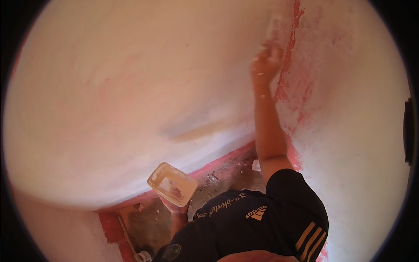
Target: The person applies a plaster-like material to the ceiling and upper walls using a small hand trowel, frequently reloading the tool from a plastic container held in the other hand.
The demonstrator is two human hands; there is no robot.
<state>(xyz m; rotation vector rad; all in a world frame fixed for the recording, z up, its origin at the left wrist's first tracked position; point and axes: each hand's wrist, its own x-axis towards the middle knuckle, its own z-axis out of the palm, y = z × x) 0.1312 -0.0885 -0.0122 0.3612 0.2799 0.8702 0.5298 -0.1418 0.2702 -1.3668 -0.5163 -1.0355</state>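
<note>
My left hand [175, 207] is closed on a rectangular plastic tub [187, 185] from below, at the lower middle of the view. The tub is tilted so that its inside shows, with whitish smears and a reddish patch at the bottom. High at the upper right, my right arm stretches up along the wall [144, 78]. My right hand [266, 61], flecked with white, is closed around a pale tool [276, 27] that motion smears, so its kind is unclear. The tool is near the corner, where a strip of red paint [288, 61] shows between whitened surfaces.
To the right stands a second wall [366, 113], white with patchy red near the corner. A red band [227, 156] runs along the wall's foot. Debris lies on the dirty floor [150, 220], with a small white piece [256, 165] by my right arm and a pale container [143, 256] at the bottom.
</note>
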